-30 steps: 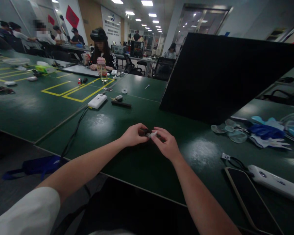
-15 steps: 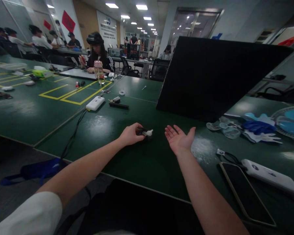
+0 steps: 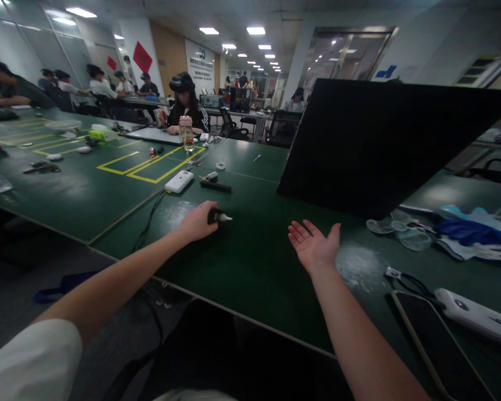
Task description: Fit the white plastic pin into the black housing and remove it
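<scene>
Black bottle (image 3: 213, 216) (white-tipped) in left hand (image 3: 197, 222)

Head-worn view, forward and down over the table (image 3: 246, 278), far details unclear.

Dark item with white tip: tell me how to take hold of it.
Probably best by its dark body, from the left, where the left grip has it: the slim white tip points right and offers little to hold.

White-tipped dark object (image 3: 215, 216) partly hidden by left hand (image 3: 197, 221); phone (image 3: 438, 341) cut by bottom edge; wall lettering (image 3: 203, 72) illegible
</scene>
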The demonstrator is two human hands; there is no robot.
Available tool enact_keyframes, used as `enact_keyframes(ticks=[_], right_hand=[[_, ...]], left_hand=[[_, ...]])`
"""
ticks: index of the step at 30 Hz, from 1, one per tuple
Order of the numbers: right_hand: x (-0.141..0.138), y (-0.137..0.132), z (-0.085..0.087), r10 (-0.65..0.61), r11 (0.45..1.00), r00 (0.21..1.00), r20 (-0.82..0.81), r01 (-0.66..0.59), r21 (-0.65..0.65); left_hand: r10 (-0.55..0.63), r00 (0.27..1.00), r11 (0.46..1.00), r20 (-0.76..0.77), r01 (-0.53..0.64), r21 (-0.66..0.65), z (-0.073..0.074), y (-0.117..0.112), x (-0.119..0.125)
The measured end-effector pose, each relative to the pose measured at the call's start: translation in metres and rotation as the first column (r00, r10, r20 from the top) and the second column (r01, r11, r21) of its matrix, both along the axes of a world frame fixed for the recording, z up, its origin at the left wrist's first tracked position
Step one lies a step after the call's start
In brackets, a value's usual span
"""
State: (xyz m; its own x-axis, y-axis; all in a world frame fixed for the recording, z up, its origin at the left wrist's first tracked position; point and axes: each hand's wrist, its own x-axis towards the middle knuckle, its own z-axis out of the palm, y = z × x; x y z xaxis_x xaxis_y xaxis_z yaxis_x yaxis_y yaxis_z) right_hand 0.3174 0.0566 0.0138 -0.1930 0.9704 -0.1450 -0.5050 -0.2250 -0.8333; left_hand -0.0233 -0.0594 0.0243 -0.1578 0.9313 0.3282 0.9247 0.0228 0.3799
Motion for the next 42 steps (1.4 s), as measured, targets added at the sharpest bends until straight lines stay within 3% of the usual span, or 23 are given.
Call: enact_keyframes(ticks=[5,10,12,15,17,20,24,28,31,34,38,42], right_hand=[[-0.003,-0.003,0.002,-0.018,1.000,0.999,0.032,0.017,0.002],[-0.002,-0.003,0.001,-0.016,1.000,0.999,0.030,0.015,0.003],[-0.002,-0.002,0.001,-0.012,1.000,0.999,0.031,0.012,0.004],[-0.002,-0.003,0.003,-0.017,1.000,0.999,0.030,0.017,-0.001],[-0.003,-0.004,0.004,-0.017,1.000,0.999,0.042,0.017,-0.003],[-0.004,-0.005,0.005,-0.005,1.000,0.997,0.073,0.005,0.004],[-0.003,-0.005,0.003,0.017,0.999,0.995,0.095,-0.021,0.042],[-0.001,-0.006,0.004,0.009,0.998,0.994,0.111,-0.016,0.058],[0.002,-0.005,0.008,-0.039,0.998,0.993,0.113,0.034,0.045],[0.005,-0.003,0.012,-0.101,0.995,0.992,0.081,0.100,0.019],[0.012,-0.001,0.016,-0.164,0.986,0.986,0.016,0.164,-0.009],[0.017,0.001,0.019,-0.191,0.981,0.981,-0.010,0.191,-0.014]], left_hand=[[-0.089,0.946,0.996,-0.312,0.083,-0.031,0.015,-0.014,-0.041],[-0.148,0.929,0.988,-0.341,0.126,-0.084,0.024,-0.021,-0.057],[-0.099,0.944,0.995,-0.314,0.087,-0.052,0.021,-0.020,-0.063],[0.176,0.976,0.984,-0.131,-0.173,0.037,0.007,-0.011,-0.072],[0.343,0.932,0.937,0.117,-0.349,0.030,-0.006,0.001,-0.075],[0.352,0.826,0.923,0.441,-0.385,-0.017,-0.025,0.023,-0.069],[0.285,0.808,0.948,0.516,-0.317,-0.027,-0.032,0.048,-0.048],[0.221,0.886,0.975,0.408,-0.215,-0.063,-0.026,0.067,-0.016],[0.103,0.953,0.993,0.285,-0.083,-0.083,-0.023,0.077,0.016],[-0.020,0.975,0.992,0.220,0.046,-0.114,-0.021,0.083,0.055],[-0.212,0.943,0.960,0.255,0.250,-0.124,-0.019,0.080,0.112],[-0.411,0.855,0.880,0.318,0.463,-0.106,-0.021,0.070,0.160]])
